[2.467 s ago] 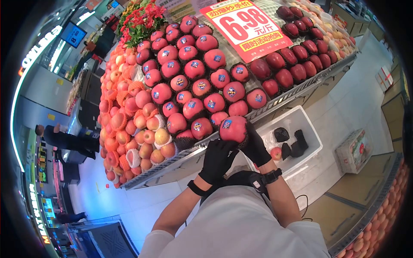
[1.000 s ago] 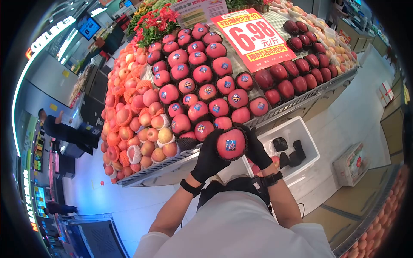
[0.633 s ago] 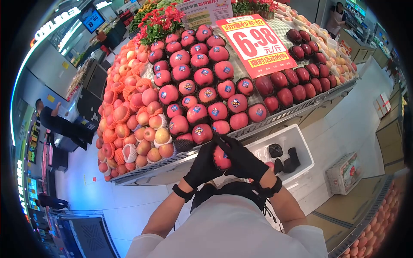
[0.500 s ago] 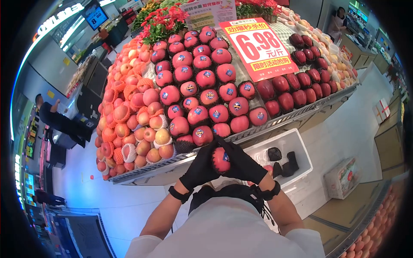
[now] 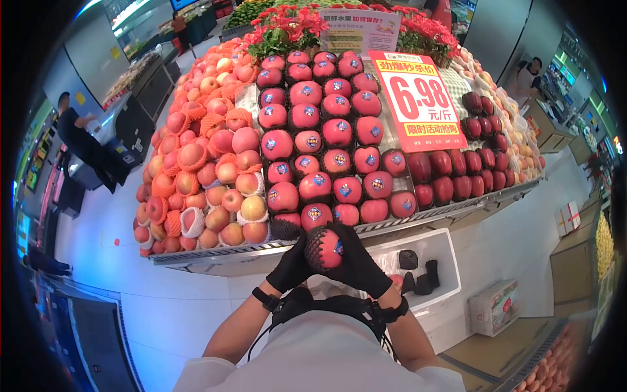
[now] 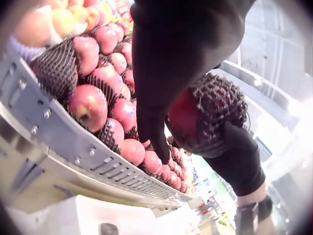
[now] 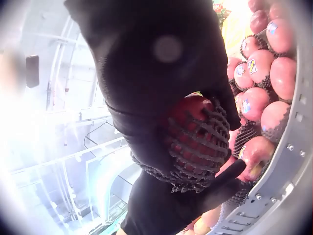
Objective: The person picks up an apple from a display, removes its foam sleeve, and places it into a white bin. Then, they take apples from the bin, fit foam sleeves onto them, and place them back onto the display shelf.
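Observation:
Between both hands, in front of the shelf edge, a red apple [image 5: 330, 253] with a blue sticker is held in a black foam net [image 5: 316, 246]. My black-gloved left hand [image 5: 291, 265] grips its left side; my gloved right hand [image 5: 360, 264] curls round its right side. The left wrist view shows the netted apple [image 6: 188, 117] between the gloves, with the right hand [image 6: 239, 159] under the net. In the right wrist view, net strands cover much of the apple [image 7: 192, 139]. Rows of stickered red apples [image 5: 315, 186] lie just beyond the hands.
A white foam box [image 5: 447, 277] with black nets stands below the shelf at right. Netted apples [image 5: 192, 157] are heaped at left, dark red apples [image 5: 443, 189] at right. A price sign [image 5: 418, 101] stands among them. A metal rail [image 5: 385, 225] edges the shelf. People stand farther off.
The head view has shifted, showing more of the shelf's back. The hands have turned the apple, bringing its black net into view on the left and its sticker to the right.

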{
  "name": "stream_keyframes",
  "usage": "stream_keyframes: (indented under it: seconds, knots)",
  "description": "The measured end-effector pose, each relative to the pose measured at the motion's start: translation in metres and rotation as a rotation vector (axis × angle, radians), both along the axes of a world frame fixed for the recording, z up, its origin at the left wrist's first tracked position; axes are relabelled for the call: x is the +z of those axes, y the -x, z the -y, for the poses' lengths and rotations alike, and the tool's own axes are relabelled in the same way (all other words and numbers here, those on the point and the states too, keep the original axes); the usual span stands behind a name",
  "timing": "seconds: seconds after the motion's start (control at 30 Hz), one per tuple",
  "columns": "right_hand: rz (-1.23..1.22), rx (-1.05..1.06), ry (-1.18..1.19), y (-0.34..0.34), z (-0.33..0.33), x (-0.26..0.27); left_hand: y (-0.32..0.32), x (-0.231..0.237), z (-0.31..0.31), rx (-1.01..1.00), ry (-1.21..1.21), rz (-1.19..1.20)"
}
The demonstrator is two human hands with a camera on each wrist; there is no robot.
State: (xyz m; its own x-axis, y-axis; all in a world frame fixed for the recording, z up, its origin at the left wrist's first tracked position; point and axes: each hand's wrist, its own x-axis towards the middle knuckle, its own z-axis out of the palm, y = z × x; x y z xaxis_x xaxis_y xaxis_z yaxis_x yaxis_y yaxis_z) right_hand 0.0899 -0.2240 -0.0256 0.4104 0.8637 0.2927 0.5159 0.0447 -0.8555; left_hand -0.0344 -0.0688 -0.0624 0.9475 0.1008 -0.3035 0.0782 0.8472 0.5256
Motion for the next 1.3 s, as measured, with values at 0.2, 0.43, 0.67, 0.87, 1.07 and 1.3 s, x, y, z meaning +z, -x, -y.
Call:
stream_keyframes:
  seconds: [0.2,0.43,0.67,0.87,1.07,1.3]
  knots:
    - [0.121,0.004,0.159,0.007,-0.030,0.006,0.006,-0.017,-0.026,0.046,0.157,0.018]
    - [0.083,0.020,0.248,0.013,-0.070,0.012,0.009,-0.033,-0.061,0.017,0.167,0.021]
    - [0.078,-0.049,0.187,0.012,-0.108,0.016,0.013,-0.017,-0.103,-0.012,-0.062,-0.044]
    - [0.473,-0.102,0.161,-0.036,-0.148,0.041,0.034,-0.030,-0.151,-0.118,-0.150,0.061]
    - [0.454,-0.013,0.167,-0.073,-0.211,0.046,0.048,-0.027,-0.174,-0.102,-0.179,0.124]
    - [0.565,0.142,0.338,-0.101,-0.254,0.012,0.067,-0.040,-0.192,-0.055,-0.182,0.105]
